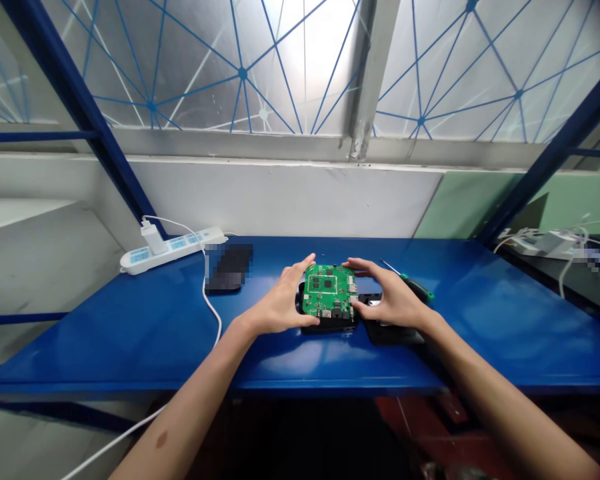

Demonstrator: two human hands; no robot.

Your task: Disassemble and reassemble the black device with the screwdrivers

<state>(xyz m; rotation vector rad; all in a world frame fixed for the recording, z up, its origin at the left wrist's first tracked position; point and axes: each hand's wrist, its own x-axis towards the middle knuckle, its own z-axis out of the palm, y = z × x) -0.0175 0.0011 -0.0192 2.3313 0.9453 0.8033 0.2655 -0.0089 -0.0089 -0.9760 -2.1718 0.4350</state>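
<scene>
Board (325,295) on black base (337,325). Left hand (280,300) holds board at 9 o'clock, right hand (397,300) at 3. From board: black part (393,333) at 4 o'clock, screwdriver (417,288) at 3.

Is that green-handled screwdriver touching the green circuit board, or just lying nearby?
Apart. The head view shows the screwdriver lying to the right of the circuit board, with the right hand between them.
</scene>
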